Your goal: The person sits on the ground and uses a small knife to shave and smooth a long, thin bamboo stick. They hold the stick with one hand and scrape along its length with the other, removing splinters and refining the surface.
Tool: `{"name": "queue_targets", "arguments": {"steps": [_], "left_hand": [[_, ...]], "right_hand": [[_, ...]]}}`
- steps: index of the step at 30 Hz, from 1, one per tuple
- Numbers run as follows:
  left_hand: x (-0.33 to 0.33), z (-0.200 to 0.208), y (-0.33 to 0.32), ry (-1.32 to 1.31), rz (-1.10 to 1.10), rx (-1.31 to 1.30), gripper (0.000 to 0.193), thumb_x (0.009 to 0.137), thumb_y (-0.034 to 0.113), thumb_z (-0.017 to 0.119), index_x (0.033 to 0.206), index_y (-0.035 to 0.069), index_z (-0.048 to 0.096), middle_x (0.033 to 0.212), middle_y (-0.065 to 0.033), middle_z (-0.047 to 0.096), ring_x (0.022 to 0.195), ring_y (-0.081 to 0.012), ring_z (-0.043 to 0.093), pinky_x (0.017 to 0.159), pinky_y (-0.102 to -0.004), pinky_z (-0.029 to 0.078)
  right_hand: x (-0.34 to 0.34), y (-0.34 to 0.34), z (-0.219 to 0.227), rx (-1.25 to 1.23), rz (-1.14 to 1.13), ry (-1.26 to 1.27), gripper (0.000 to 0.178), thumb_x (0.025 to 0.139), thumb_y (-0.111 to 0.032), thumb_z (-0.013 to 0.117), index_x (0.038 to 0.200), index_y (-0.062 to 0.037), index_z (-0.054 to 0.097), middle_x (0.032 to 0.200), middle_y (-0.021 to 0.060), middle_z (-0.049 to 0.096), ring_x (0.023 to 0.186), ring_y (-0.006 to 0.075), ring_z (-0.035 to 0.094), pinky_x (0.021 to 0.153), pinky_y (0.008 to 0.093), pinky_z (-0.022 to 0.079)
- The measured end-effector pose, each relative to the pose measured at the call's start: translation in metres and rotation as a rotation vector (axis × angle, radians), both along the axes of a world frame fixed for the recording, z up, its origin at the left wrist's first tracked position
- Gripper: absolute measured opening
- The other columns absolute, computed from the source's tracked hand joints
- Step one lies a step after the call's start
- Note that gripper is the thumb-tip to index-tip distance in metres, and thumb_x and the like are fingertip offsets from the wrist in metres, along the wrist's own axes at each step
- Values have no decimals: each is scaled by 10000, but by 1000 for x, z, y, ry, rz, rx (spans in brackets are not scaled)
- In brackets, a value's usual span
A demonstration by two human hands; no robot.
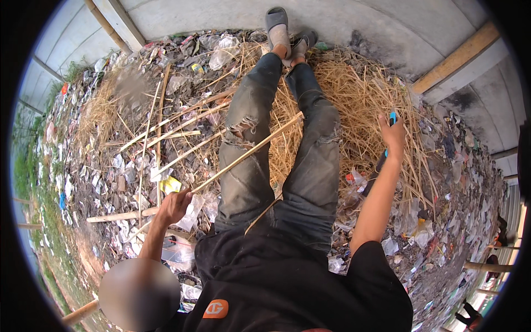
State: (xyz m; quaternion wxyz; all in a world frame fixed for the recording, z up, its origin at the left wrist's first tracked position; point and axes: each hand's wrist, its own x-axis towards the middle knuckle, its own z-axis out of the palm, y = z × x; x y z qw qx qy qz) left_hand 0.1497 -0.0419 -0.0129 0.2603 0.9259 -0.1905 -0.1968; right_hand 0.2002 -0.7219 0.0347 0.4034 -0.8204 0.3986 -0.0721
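Observation:
My left hand (175, 205) is closed around the near end of a long, split bamboo strip (243, 150). The strip slants up and to the right across my thighs, its far end above my right knee. My right hand (393, 134), held over the straw to the right of my legs, grips a tool with a teal and black handle (392, 118). A dark, narrow part of this tool shows below the hand, partly behind my forearm; I cannot tell its kind. Between and beside my legs lie thin bamboo shavings (354, 102).
Several bamboo strips (161, 124) lie on the left over litter-strewn ground (105, 182). A thicker bamboo stick (121, 216) rests near my left hand. Ahead, past my feet, stands a grey concrete wall (332, 25). A bamboo pole (456, 58) leans at the right wall.

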Motion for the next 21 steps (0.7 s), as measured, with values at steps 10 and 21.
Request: {"name": "queue_targets", "arguments": {"steps": [10, 21], "left_hand": [[3, -4, -38, -260, -22, 3, 274, 1046, 251, 644, 896, 25, 609, 611, -217, 588, 576, -463, 606, 528, -514, 456], [-3, -8, -43, -397, -1, 141, 266, 1029, 316, 683, 908, 90, 614, 556, -167, 593, 510, -419, 617, 459, -510, 453]], "right_hand": [[-22, 194, -24, 31, 651, -265, 402, 1099, -367, 559, 1145, 22, 650, 816, 218, 713, 757, 343, 721, 646, 454, 538], [-10, 209, -47, -272, 492, -167, 467, 1095, -416, 521, 932, 1, 655, 795, 298, 680, 793, 519, 667, 673, 602, 507]]}}
